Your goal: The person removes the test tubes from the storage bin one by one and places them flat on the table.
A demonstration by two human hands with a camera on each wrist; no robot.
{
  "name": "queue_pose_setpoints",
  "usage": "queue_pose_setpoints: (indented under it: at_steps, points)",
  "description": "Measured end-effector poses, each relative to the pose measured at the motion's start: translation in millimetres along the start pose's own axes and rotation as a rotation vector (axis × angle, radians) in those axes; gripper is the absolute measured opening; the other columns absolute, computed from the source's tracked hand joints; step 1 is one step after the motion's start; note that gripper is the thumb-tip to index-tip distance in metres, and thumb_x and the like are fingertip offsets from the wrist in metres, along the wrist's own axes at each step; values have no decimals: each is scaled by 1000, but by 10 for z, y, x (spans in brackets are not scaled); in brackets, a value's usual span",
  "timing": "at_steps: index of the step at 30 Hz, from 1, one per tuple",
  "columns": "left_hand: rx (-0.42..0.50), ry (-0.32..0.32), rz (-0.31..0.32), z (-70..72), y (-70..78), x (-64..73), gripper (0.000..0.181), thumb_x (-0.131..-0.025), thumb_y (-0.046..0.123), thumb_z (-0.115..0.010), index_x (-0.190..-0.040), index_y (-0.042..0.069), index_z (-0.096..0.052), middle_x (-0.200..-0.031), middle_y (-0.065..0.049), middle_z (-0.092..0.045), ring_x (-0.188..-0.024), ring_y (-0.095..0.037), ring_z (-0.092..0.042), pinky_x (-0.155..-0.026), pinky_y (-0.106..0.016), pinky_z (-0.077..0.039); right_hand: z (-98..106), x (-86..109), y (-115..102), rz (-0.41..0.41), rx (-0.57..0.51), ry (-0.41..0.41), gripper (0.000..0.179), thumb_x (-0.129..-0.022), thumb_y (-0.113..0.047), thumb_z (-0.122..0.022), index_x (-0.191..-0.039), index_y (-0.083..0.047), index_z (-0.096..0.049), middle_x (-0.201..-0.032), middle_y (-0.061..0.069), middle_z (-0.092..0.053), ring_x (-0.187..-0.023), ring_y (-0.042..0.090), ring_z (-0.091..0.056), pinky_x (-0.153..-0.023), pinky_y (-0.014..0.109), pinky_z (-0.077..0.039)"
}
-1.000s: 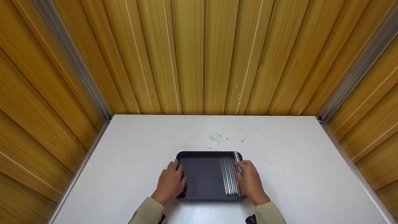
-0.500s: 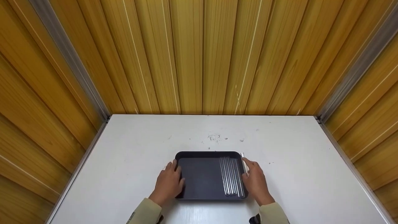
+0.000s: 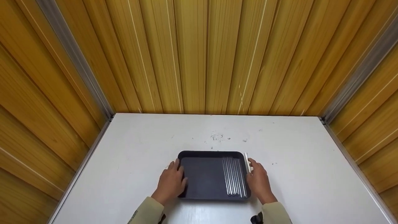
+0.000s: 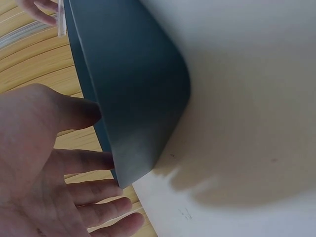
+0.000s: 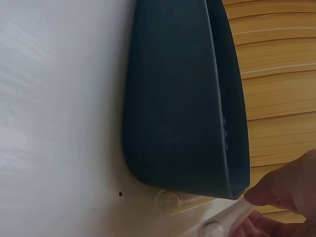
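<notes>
My left hand (image 3: 170, 183) rests at the left rim of a dark rectangular tray (image 3: 199, 199). In the left wrist view its fingers are nearly straight, with thumb and fingertips right at the tray's rim (image 4: 94, 84). Just outside the tray's right side, my right hand (image 3: 258, 182) pinches a clear tube (image 3: 247, 160) between thumb and fingers. The right wrist view shows the round end of this held tube (image 5: 215, 228) pointing down beside the tray wall. Several similar clear tubes (image 3: 233, 180) lie side by side along the right inside of the tray.
Another clear rounded tube end (image 5: 169, 202) shows close by the tray's outer wall in the right wrist view. The tray stands on a white table (image 3: 140, 140) with dark marks behind it. Wood-patterned panels (image 3: 199, 62) rise at the back and both sides.
My right hand has carried one tube from inside the tray rightward across its right rim to just outside. The left hand has stayed at the left rim.
</notes>
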State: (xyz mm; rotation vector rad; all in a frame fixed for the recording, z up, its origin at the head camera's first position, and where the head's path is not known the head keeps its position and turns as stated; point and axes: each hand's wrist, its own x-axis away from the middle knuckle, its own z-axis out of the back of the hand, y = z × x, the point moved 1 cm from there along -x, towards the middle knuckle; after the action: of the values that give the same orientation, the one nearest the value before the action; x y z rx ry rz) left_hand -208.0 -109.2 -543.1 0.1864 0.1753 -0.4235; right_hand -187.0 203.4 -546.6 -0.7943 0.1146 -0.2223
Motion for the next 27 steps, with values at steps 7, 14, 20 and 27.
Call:
queue_pose_setpoints:
  at_steps: [7, 14, 20, 27]
  points:
    - [-47, 34, -26, -17, 3, 6, 44, -89, 30, -67, -119, -3, -65, -136, -23, -53, -123, -36, -53, -85, -46, -52, -4, -17, 75, 5, 12, 16, 52, -88, 8, -53, -140, 4, -45, -123, 25, -57, -100, 29, -61, -84, 46, -50]
    - [-37, 25, -14, -19, 6, 0, 44, -89, 30, -67, -119, -3, -64, -137, -23, -52, -123, -35, -52, -85, -47, -51, -17, -43, 161, -19, 5, 6, 51, -89, 7, -52, -139, 4, -45, -123, 26, -57, -104, 32, -61, -88, 49, -49]
    - [-18, 5, -2, -17, 8, -7, 44, -89, 29, -67, -119, -3, -64, -138, -24, -51, -125, -36, -51, -88, -48, -50, -43, -60, 224, -39, -2, -5, 50, -88, 7, -51, -138, 6, -46, -122, 28, -57, -104, 33, -60, -88, 50, -49]
    - [-12, 16, -5, 4, 13, -10, 44, -89, 29, -67, -118, -4, -64, -138, -25, -51, -122, -36, -53, -86, -47, -51, -56, -81, 258, -55, -15, -31, 51, -89, 7, -51, -139, 5, -44, -125, 28, -55, -110, 37, -58, -93, 52, -47]
